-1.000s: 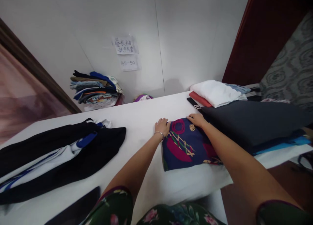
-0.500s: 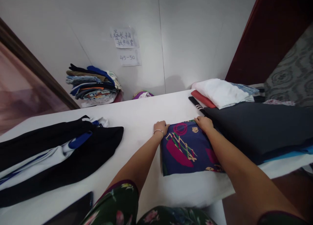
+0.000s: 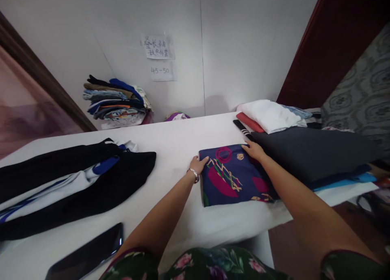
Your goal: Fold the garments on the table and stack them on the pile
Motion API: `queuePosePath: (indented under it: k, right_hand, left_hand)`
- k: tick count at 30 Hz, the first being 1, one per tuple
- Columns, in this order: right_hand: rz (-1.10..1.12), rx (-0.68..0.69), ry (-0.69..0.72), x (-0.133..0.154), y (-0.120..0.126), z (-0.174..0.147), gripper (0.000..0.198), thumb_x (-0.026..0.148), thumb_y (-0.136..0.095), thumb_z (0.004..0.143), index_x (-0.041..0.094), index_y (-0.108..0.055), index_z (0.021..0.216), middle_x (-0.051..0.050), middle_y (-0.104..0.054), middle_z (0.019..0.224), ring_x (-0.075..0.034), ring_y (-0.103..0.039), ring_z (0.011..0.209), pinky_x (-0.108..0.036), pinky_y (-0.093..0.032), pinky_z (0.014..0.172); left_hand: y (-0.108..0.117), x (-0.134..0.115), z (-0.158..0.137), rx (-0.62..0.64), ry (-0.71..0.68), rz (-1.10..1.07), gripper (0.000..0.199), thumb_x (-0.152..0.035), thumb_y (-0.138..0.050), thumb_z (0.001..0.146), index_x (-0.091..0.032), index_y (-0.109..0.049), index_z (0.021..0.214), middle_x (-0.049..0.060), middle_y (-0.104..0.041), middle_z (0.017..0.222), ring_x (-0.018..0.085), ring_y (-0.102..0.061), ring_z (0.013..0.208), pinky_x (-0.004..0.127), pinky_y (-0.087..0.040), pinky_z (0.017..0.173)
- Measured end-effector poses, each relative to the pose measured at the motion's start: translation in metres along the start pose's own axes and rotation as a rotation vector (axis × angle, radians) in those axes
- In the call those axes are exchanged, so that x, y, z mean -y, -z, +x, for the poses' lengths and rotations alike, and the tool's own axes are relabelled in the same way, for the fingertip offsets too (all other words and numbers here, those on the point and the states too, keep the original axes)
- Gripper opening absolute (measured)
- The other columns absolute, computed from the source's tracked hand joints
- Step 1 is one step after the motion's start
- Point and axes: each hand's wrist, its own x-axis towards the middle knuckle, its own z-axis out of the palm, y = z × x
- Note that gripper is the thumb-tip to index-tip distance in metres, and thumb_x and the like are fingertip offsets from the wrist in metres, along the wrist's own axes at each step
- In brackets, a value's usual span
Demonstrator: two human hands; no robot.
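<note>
pass: bare desk (image 3: 175,148) between black garments (image 3: 134,178) and left hand (image 3: 197,165) | block right: dark grey clothes (image 3: 317,154) | block far: wall (image 3: 243,48)

Right forearm (image 3: 300,199) hides folded garment's (image 3: 225,182) right edge, below right grip (image 3: 255,151). Left of left grip (image 3: 197,165), black clothes (image 3: 122,184) cut at left edge; dark slab (image 3: 88,251), bottom edge.

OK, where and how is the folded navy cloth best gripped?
Probably by both side edges, one hand from each side, thumbs on top: the navy cloth lies flat, roughly rectangular, and limp fabric might sag from one corner. The left hand is at its far left corner, the right hand at its far right. Bare table leaves the left side easier to approach.
</note>
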Motion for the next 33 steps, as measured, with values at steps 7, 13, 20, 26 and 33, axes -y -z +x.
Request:
queuePosePath:
  k: [7,13,20,26,33]
  right_hand:
    - [0.025,-0.017,0.012,0.004,0.003,-0.038,0.060,0.038,-0.055,0.085,0.018,-0.042,0.140,-0.013,-0.037,0.148,-0.026,-0.037,0.135,-0.041,-0.033,0.109]
    - [0.424,0.001,0.139,0.026,0.003,-0.066,0.056,0.039,-0.058,0.082,0.022,-0.049,0.135,-0.010,-0.044,0.144,-0.023,-0.039,0.134,-0.041,-0.035,0.108]
    - [1.013,-0.008,0.066,0.052,-0.025,-0.129,0.048,0.050,-0.060,0.077,0.019,-0.063,0.114,-0.013,-0.066,0.117,-0.024,-0.063,0.105,-0.043,-0.050,0.090]
    - [0.860,-0.166,0.041,0.069,-0.035,-0.181,0.045,0.048,-0.053,0.082,0.018,-0.064,0.113,-0.012,-0.066,0.117,-0.024,-0.061,0.105,-0.040,-0.048,0.092]
    - [0.644,-0.074,0.086,0.071,-0.033,-0.204,0.059,0.051,-0.054,0.082,0.024,-0.049,0.134,-0.009,-0.061,0.124,-0.025,-0.060,0.104,-0.038,-0.051,0.082]
  left_hand:
    - [-0.011,-0.009,-0.015,0.078,-0.037,-0.278,0.030,-0.024,-0.072,0.073,-0.012,-0.066,0.099,0.009,-0.074,0.094,0.021,-0.069,0.084,0.030,-0.055,0.078]
    - [0.067,0.017,-0.008,-0.057,0.019,-0.345,0.036,-0.026,-0.077,0.065,-0.016,-0.066,0.097,0.006,-0.074,0.090,0.021,-0.069,0.083,0.032,-0.056,0.077]
    - [0.143,0.087,-0.020,-0.244,0.181,-0.240,0.040,-0.026,-0.085,0.051,-0.015,-0.065,0.084,0.010,-0.073,0.083,0.029,-0.068,0.088,0.040,-0.055,0.081]
    - [0.138,0.091,-0.034,-0.367,0.024,0.143,0.067,-0.042,-0.071,0.071,-0.014,-0.050,0.128,0.017,-0.056,0.131,0.030,-0.053,0.121,0.042,-0.041,0.103]
    - [0.113,0.096,-0.112,-0.209,-0.552,0.444,0.051,-0.047,-0.061,0.078,-0.022,-0.058,0.122,0.010,-0.051,0.138,0.027,-0.041,0.132,0.044,-0.026,0.113]
